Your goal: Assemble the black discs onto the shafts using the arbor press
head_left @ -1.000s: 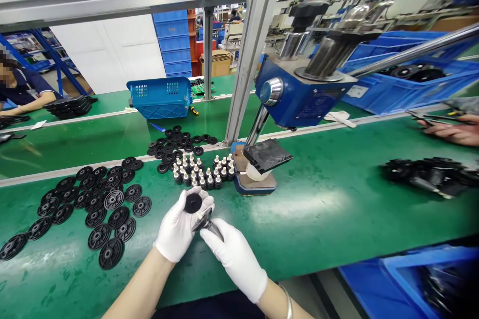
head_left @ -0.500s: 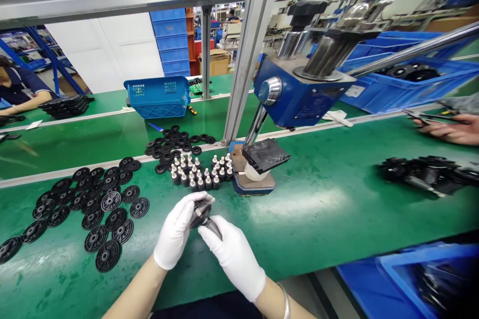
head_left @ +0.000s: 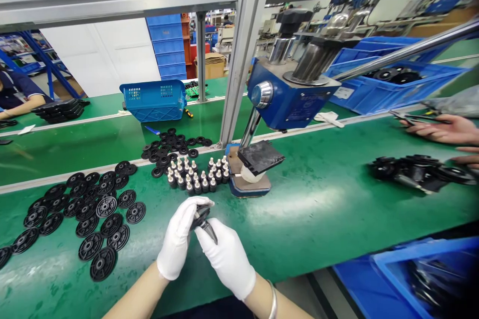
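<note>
Both of my hands wear white gloves and meet over the green table. My left hand [head_left: 178, 239] is closed round a small black part [head_left: 201, 215]. From the right, my right hand [head_left: 226, 254] grips the dark, rod-like end of the same part; its far side is hidden by the fingers. Just beyond stand several black pegs with white tips [head_left: 197, 185]. To the left lie several black ribbed discs [head_left: 107, 206], and smaller black rings [head_left: 179, 150] lie farther back.
A blue hand press [head_left: 295, 94] stands behind the pegs, a black plate [head_left: 262, 156] on its base. At right are another person's hands [head_left: 437, 129] and a black assembly [head_left: 419, 172]. Blue bins [head_left: 374, 94] stand behind; a blue basket [head_left: 153, 104] is at back left.
The view has shifted slightly. My hands still hold the black part between them. At the far right, more of the other person's second hand shows near the black assembly.
</note>
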The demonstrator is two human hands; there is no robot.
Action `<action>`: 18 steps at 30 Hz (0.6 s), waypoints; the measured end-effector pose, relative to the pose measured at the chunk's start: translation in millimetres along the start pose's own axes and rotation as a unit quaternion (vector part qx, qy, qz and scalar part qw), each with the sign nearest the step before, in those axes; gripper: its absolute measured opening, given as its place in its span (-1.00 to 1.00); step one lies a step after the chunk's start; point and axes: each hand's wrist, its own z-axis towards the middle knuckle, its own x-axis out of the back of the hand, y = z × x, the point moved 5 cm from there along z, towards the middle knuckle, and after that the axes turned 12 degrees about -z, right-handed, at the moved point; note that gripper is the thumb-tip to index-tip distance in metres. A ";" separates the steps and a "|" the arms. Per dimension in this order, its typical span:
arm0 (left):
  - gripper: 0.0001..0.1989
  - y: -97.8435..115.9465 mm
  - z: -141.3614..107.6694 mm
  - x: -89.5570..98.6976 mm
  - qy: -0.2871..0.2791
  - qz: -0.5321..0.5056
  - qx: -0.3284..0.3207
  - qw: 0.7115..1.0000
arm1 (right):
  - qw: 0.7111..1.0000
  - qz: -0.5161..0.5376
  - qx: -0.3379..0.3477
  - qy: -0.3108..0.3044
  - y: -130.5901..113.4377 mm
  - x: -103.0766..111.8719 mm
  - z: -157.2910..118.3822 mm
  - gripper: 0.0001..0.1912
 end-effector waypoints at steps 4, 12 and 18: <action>-0.76 1.1 3.0 -2.6 -0.010 -0.008 -0.005 1.000 | 1.000 -0.011 0.016 0.022 -5.4 6.2 4.8 -0.73; -0.78 19.7 5.5 -8.6 -0.047 0.019 -0.041 0.998 | 0.997 -0.045 0.054 0.018 -9.4 9.4 10.8 -0.77; -0.50 32.8 -0.1 -11.0 -0.098 0.119 -0.091 0.984 | 0.977 0.156 0.136 -0.058 -3.9 6.8 11.5 -0.68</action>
